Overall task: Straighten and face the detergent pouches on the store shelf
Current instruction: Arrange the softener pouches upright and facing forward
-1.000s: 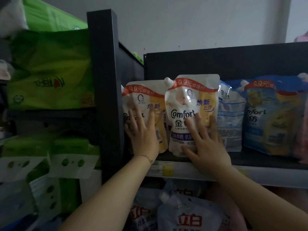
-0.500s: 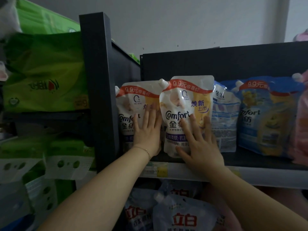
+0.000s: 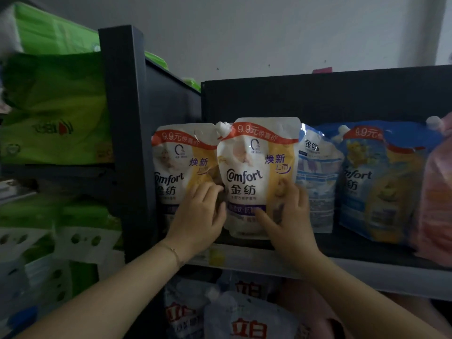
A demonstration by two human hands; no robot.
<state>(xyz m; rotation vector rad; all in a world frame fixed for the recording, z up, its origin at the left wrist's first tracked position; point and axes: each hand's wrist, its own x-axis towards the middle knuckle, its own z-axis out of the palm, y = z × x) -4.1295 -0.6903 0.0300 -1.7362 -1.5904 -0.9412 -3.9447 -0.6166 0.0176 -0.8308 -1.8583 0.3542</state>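
Pouch position first: the front Comfort pouch (image 3: 254, 172) stands upright on the shelf (image 3: 367, 272), long axis vertical, label facing you, right between your two hands. Your right hand (image 3: 291, 216) grips its right edge, thumb on the face, fingers curled round the side. Your left hand (image 3: 198, 221) has its fingers curled into the seam at its left edge, which looks like a pinch too. The pouch overlaps the left Comfort pouch (image 3: 176, 167), so I'd guess it needs nudging rightward.
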